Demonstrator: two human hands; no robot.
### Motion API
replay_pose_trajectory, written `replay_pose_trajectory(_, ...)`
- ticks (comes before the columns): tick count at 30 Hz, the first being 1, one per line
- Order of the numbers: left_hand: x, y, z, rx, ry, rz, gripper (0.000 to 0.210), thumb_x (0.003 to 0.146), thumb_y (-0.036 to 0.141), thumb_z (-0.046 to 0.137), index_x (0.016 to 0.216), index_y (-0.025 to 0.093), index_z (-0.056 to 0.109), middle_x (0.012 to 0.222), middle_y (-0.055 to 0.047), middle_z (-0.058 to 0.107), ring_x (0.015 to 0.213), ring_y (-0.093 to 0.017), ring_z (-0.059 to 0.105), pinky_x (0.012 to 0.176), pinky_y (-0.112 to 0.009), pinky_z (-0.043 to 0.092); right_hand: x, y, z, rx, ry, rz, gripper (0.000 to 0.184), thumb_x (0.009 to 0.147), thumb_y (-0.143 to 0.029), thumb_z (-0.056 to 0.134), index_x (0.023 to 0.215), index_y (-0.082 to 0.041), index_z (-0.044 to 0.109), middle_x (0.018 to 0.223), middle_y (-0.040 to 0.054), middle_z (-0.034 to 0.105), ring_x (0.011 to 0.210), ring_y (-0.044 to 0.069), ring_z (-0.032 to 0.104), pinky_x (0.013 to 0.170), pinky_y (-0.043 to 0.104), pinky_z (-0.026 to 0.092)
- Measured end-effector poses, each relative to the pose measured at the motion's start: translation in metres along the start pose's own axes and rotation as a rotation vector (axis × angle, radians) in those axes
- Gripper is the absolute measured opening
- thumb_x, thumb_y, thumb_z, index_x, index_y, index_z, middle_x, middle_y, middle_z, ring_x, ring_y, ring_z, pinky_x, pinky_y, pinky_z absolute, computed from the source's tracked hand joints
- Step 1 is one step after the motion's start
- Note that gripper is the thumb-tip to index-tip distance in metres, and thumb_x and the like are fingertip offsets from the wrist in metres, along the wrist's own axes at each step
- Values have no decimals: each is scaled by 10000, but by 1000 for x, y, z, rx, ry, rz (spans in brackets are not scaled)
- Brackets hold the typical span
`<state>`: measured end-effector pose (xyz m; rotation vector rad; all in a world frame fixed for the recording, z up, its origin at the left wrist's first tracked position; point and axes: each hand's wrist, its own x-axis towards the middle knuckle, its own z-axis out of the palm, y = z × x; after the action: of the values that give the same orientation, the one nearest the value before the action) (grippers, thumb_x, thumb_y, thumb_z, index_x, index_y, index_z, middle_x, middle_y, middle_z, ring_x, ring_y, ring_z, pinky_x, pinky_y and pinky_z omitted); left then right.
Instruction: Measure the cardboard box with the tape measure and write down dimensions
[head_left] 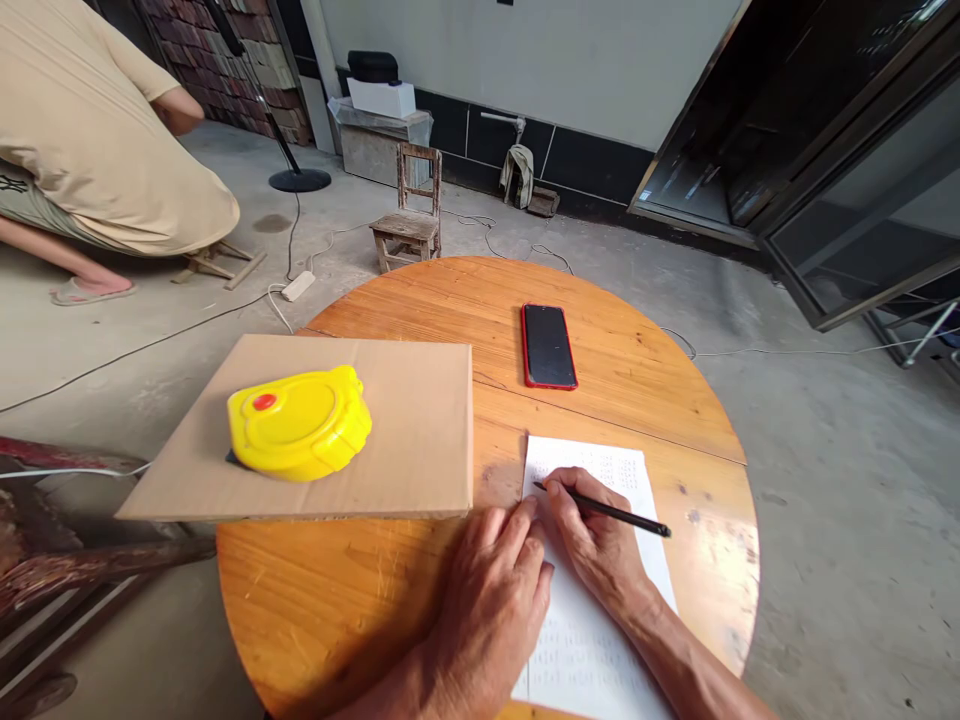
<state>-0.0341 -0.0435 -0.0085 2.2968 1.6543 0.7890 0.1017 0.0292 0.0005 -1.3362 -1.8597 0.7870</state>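
A black pen [634,518] is gripped in my right hand [596,545], its tip touching the upper left part of a white sheet of paper [574,610]. Rows of small handwritten marks cover the top and the lower part of the sheet. Along the paper's left edge lies my left hand [495,590], fingers lightly bent and holding nothing. Beyond my hands a phone [549,345] in a red case rests face up. To the left, a yellow object shaped like a tape measure, with a red button [264,402], sits on a cardboard piece [424,430].
The cardboard overhangs the left edge of the round wooden table [622,320]. A small wooden chair [409,220] stands behind it. A crouching person [112,130] is at the far left, near a black stand [300,180]. Cables and a power strip [298,286] lie on the floor.
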Motion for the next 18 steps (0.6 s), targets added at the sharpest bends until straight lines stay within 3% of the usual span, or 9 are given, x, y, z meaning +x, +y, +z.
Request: replay_pose_trajectory(18, 5, 1, -4, -28, -16, -26, 244, 849, 72, 540, 1057, 168, 626, 1223, -111, 639, 965, -259, 601, 848, -434, 517, 0, -3, 0, -5, -10, 5, 206, 932, -275, 489, 814, -185, 632, 640, -12, 579, 528, 112, 469, 479, 234, 359)
